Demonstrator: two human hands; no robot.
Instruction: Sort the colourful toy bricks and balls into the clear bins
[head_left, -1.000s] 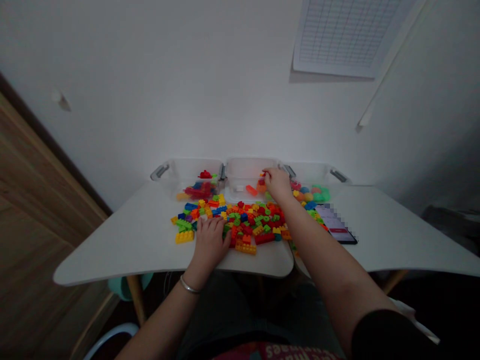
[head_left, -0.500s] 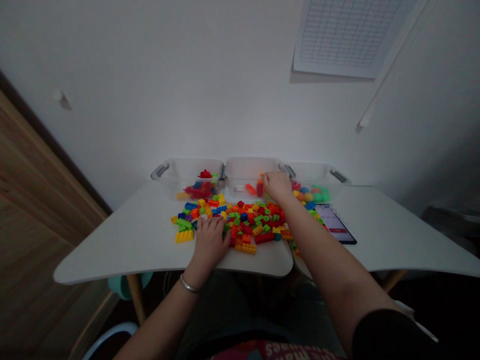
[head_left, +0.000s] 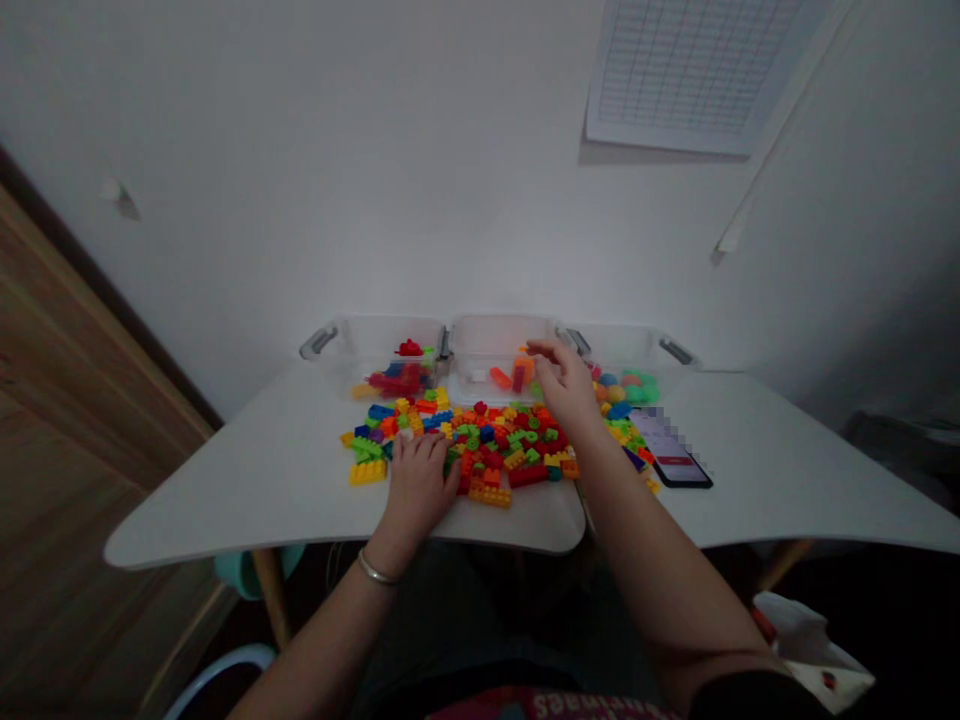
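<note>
A wide pile of toy building bricks [head_left: 491, 455] in red, orange, yellow, green and blue covers the middle of the table. My left hand [head_left: 421, 470] lies on its left part, palm down, fingers stretched over the bricks. At the front of the middle clear plastic box [head_left: 487, 335] is my right hand [head_left: 564, 385], its thumb and fingers apart with nothing seen between them. Inside that box are a few orange and red pieces [head_left: 521, 372], just left of my right fingertips. A yellow brick [head_left: 367, 473] sits at the pile's left edge.
The left clear box [head_left: 352, 340] holds red and blue pieces. In the right clear box [head_left: 626, 340] are round coloured pieces. A phone [head_left: 679, 460] lies right of the pile on the white table [head_left: 247, 480]. The wall rises directly behind the boxes.
My right hand has opened its fingers and drawn back slightly. An orange piece now shows beside the red one in the middle box. My left hand stays on the pile.
</note>
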